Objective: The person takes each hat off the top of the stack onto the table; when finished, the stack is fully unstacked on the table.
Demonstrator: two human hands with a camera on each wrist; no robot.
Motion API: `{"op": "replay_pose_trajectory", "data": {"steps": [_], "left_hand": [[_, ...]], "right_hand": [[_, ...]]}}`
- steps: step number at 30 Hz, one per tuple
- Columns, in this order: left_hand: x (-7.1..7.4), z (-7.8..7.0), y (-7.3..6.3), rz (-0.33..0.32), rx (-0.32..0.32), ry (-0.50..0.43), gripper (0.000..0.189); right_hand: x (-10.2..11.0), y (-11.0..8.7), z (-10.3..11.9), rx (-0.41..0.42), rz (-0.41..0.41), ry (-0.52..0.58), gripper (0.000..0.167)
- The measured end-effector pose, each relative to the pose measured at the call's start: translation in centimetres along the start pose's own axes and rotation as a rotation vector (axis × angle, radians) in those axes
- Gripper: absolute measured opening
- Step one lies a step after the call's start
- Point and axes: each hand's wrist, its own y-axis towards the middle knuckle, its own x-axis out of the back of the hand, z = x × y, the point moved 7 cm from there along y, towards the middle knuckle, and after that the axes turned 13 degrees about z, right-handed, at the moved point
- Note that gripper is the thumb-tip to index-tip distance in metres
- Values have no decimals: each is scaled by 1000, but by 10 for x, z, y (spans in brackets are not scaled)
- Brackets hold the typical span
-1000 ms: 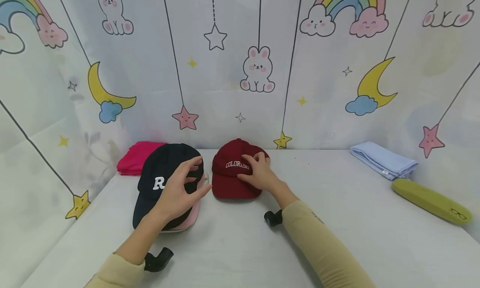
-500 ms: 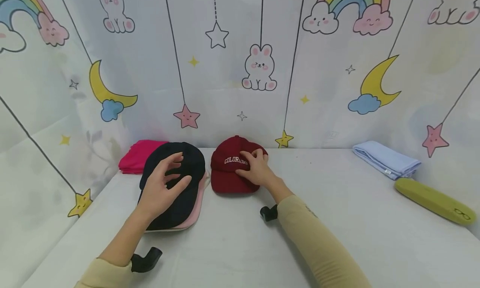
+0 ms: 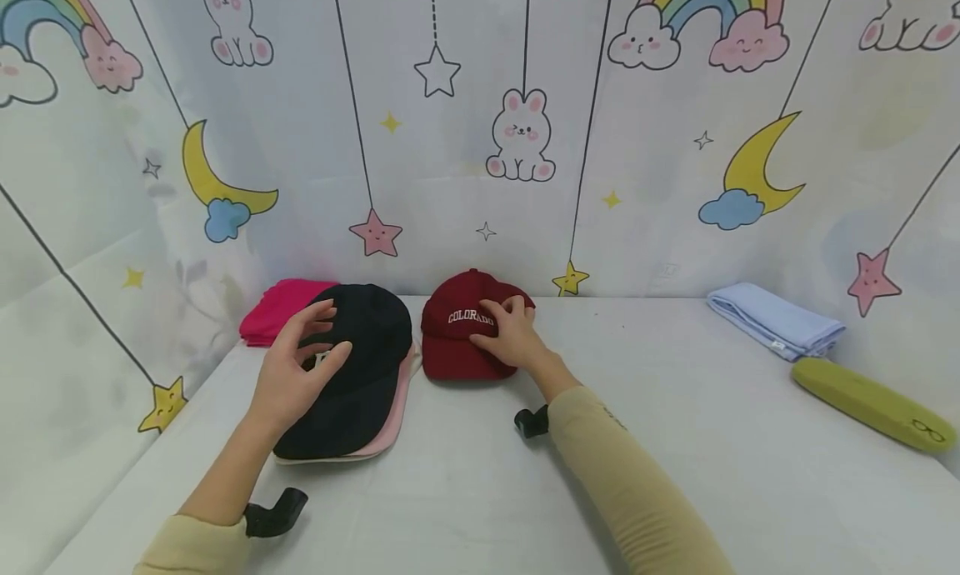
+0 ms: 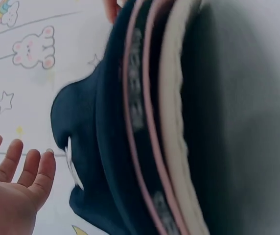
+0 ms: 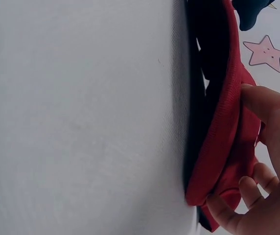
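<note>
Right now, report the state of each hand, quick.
Left hand: open, holding nothing, near the dark cap.
Right hand: closed, holding the red cap.

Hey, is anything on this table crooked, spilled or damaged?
Just slightly crooked: a pink brim sticks out from under the dark cap, along its right edge in the head view, so they aren't lined up. I see nothing spilled or damaged.

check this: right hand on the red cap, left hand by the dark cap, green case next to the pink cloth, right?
No: in the head view the green case lies next to the blue cloth, not the pink cloth. The right hand is on the red cap and the left hand by the dark cap.
</note>
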Motion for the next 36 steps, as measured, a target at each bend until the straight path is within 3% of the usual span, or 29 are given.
{"op": "replay_pose_trajectory", "data": {"steps": [7,15,21,31,36], "left_hand": [[18,13,-7,-51,31,37,63],[29,32,-13,-71,125,91,64],[38,48,-20,-55,174,111,68],[41,67,-25,8,214,76,73],[46,81,-31,44,285,34,75]], "right_hand": [[-1,4,-2,-12,-9,-7,69],[7,3,3,-17,-44,-31,69],[14,3,26,55,-76,-18,68],[10,1,67,127,-71,93,69],[1,-2,91,208,-69,145,67]]}}
